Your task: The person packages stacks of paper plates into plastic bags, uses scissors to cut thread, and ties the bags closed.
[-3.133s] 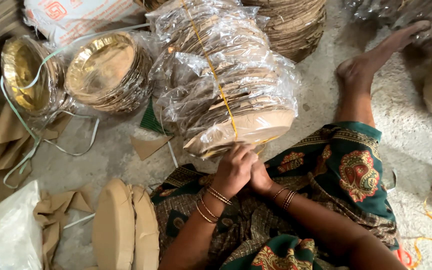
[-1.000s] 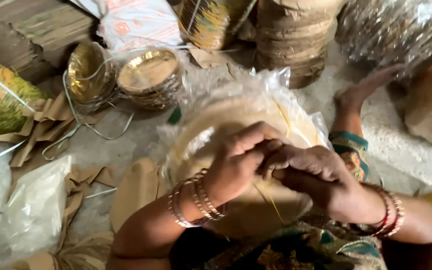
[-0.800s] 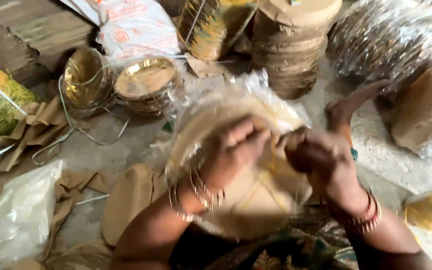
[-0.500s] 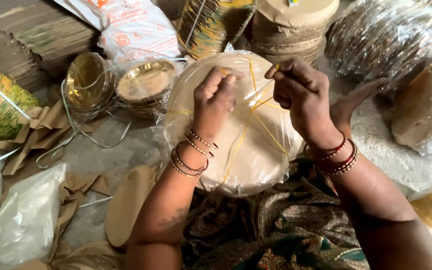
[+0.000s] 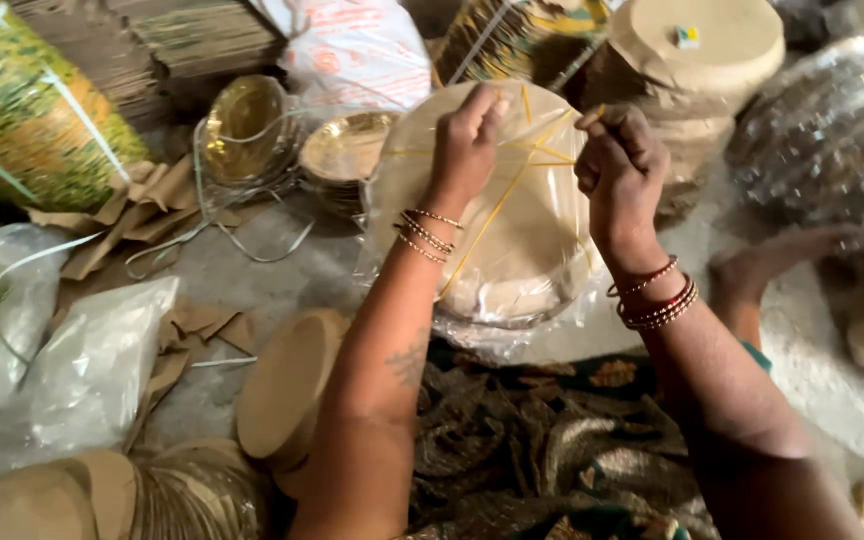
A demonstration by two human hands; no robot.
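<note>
Two hands on wrapped plate stack (image 5: 512,250): left hand (image 5: 464,140) presses, right hand (image 5: 620,165) grip pinches yellow string (image 5: 497,210)

The left hand (image 5: 465,140) covers part of the round plastic-wrapped stack of brown paper plates (image 5: 512,250); the green patterned bundle (image 5: 22,110) is cut off at the left edge.

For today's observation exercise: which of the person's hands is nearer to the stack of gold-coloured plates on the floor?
Left. The left hand presses the wrapped plate bundle just right of the gold-coloured plates; the right hand pinches the yellow string farther right.
</note>
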